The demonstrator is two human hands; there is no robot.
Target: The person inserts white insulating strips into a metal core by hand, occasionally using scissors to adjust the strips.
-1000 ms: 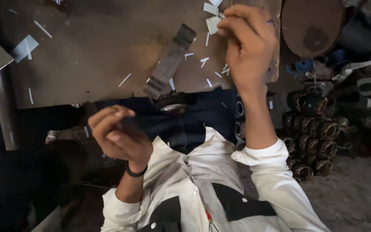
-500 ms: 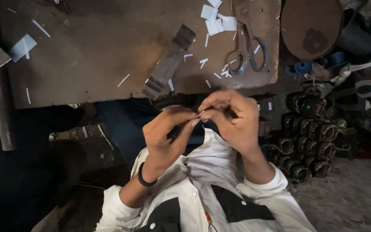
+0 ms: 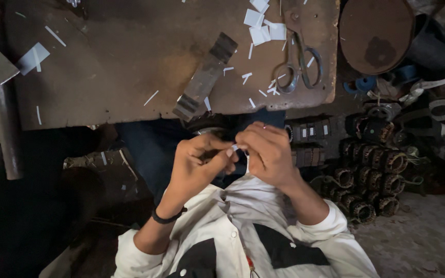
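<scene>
Pinching a small white paper strip between both hands, left hand, right hand, fingertips apparently closed.

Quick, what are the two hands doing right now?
Left hand: fingers pinched shut on a small white paper strip.
Right hand: fingers pinched shut on the same strip, touching the left fingertips.

packages: none in view | labels: none in view | signs: none in view | screens: none in view

dim, soft light from the right, deep shadow left; sharp centre, edges bent
</scene>
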